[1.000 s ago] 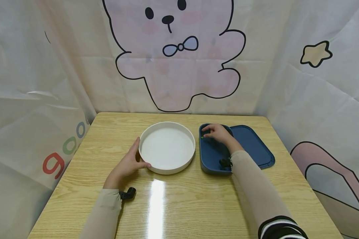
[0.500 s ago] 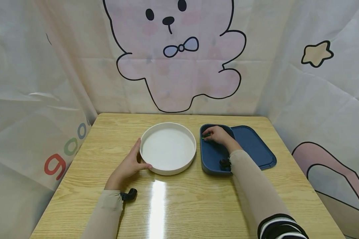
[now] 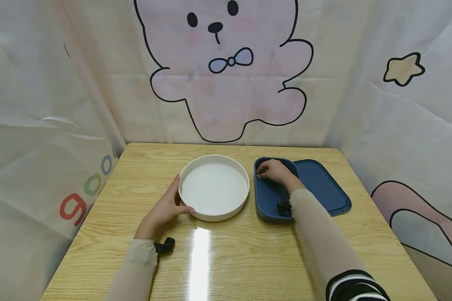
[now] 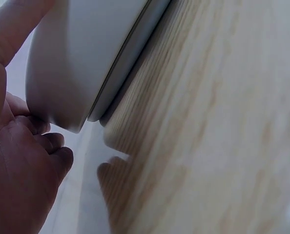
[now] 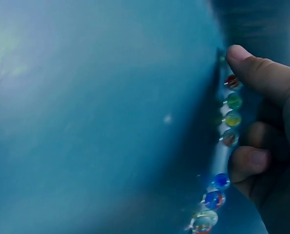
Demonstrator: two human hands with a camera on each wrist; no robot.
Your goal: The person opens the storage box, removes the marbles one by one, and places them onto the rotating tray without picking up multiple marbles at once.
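Note:
A round white dish (image 3: 214,216) stands left of centre on the table. My left hand (image 3: 165,209) rests against its left side, thumb at the near rim and fingers spread along the outer wall; the left wrist view shows fingertips at the dish's lower edge. My right hand (image 3: 276,170) reaches into the far left corner of a deep blue box (image 3: 267,194). In the right wrist view, several glass marbles (image 5: 233,118) lie in a row along the box's wall, and the thumb tip is right at the uppermost. I cannot tell whether a marble is pinched there.
A flat blue lid (image 3: 322,186) lies just right of the box. The wooden table (image 3: 233,259) ends at a printed cloth backdrop (image 3: 226,104), with cloth at both sides too. Dish and box stand side by side with a narrow gap.
The right hand's fingers have closed in toward a green marble at the box's left wall and now mostly cover it. The left hand stays at the dish; the view has shifted slightly.

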